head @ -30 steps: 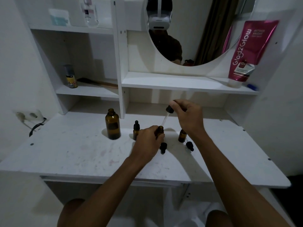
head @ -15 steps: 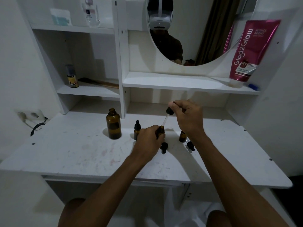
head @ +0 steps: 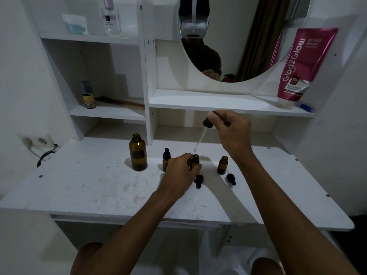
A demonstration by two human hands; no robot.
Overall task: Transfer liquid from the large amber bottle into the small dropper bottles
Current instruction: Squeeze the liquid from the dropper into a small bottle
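The large amber bottle stands uncapped on the white desk. My left hand grips a small open dropper bottle standing on the desk. My right hand pinches the black bulb of a dropper, its glass tube tilted, tip just above and apart from that bottle's mouth. A capped small bottle stands left of my left hand. Another open small bottle stands to the right. Two loose dropper caps lie in front, one cap by my left hand and the other cap further right.
A vertical shelf divider rises just behind the large bottle. A low shelf hangs right above my right hand, holding a pink tube. A small can sits on the left shelf. A wall socket with a black cable is at far left.
My right hand has lifted the dropper, so its tip has risen clear of the small bottle's mouth. My left hand stays on that bottle.
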